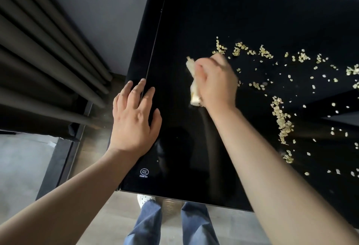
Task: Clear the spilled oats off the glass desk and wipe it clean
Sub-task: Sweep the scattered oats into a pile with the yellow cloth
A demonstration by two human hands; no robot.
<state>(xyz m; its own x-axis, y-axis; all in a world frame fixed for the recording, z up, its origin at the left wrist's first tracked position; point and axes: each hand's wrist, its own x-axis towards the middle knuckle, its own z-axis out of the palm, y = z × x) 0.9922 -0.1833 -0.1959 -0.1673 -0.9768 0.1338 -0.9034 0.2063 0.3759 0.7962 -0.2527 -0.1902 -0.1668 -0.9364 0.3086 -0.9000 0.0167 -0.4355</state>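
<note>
Left hand [134, 120] laid flat on the table [184, 157] at its left edge, fingers spread wide, nothing held. Right hand [215, 83] placed mid-table, fingers curled round a pale wad [194, 91]; cloth or sponge cannot be told, blurred. Oats [281, 120] scattered in arcs and loose flakes towards the right edge, the nearest just beside the right hand.

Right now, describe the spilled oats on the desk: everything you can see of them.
The oats are pale, yellowish flat flakes, lying loose on the right part of the black glass desk. Small clumps form a row beyond the right hand, which grips a pale cloth; a denser streak runs down farther right, and single flakes dot the space between.
</note>
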